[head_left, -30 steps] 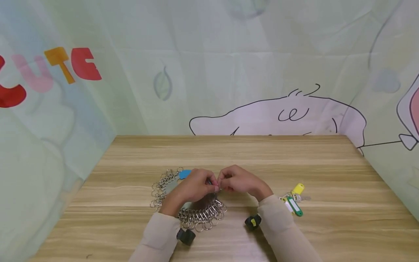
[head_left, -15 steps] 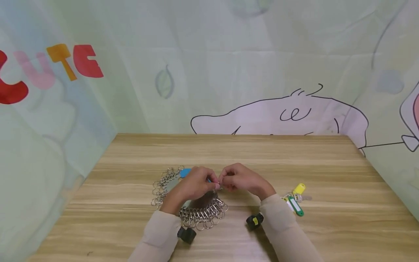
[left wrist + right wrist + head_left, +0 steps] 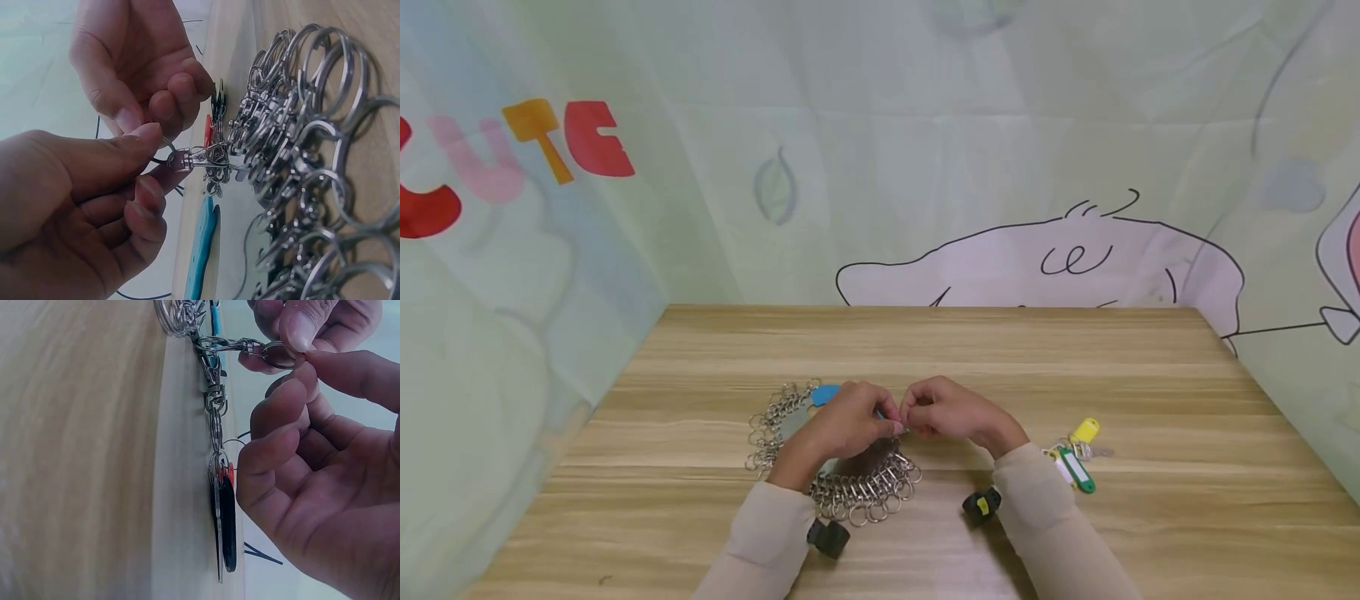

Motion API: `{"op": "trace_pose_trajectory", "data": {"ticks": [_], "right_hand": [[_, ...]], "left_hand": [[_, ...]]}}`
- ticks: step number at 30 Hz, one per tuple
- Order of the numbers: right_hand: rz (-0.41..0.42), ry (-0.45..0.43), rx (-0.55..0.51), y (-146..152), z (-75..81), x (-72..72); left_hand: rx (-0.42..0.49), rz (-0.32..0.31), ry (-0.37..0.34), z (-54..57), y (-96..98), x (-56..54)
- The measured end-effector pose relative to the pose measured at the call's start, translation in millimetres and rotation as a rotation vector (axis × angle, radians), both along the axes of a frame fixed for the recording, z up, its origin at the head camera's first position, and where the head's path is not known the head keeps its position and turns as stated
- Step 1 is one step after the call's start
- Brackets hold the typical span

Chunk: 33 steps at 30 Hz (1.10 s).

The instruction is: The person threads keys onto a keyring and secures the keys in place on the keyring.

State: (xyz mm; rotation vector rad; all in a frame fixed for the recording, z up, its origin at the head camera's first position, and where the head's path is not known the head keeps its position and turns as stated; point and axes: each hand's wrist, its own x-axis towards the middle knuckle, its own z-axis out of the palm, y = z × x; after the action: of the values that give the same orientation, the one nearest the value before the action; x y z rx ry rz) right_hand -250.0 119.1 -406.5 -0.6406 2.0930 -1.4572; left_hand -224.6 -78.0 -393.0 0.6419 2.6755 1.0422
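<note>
In the head view, my left hand (image 3: 848,422) and right hand (image 3: 953,410) meet fingertip to fingertip over the edge of a round grey plate. Metal swivel clasps with split rings (image 3: 868,500) fringe that plate. One split ring (image 3: 278,355) sits between the two hands, joined to a swivel clasp (image 3: 182,160). My left thumb and forefinger pinch this ring. The right thumb and forefinger pinch at its edge from the other side, partly hiding it. Another clasp (image 3: 214,394) hangs close by, with a key (image 3: 219,550) and a black tag (image 3: 229,531) on its ring.
A blue tag (image 3: 824,395) lies at the plate's far side. Right of my right hand, on the wooden table (image 3: 700,342), are keys (image 3: 1101,452) with a yellow tag (image 3: 1084,431) and a green tag (image 3: 1077,471). A printed cloth (image 3: 880,183) surrounds the table.
Both hands stay together at the split ring, with only slight finger shifts. The head view has tilted a little; the plate and the keys lie as before.
</note>
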Motion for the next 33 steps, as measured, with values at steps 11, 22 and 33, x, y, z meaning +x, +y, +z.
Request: {"op": "trace_pose_trajectory", "data": {"ticks": [11, 22, 33], "right_hand": [[0.022, 0.018, -0.024, 0.0, -1.8, 0.0], [0.009, -0.009, -0.043, 2.2, -3.8, -2.5], [-0.001, -0.029, -0.045, 3.1, -6.0, -4.2]], "left_hand": [[0.045, -0.014, -0.001, -0.4, -1.8, -0.1], [0.066, 0.005, -0.011, -1.8, -0.8, -1.1], [0.054, -0.023, 0.027, -2.4, -1.9, -3.0]]}}
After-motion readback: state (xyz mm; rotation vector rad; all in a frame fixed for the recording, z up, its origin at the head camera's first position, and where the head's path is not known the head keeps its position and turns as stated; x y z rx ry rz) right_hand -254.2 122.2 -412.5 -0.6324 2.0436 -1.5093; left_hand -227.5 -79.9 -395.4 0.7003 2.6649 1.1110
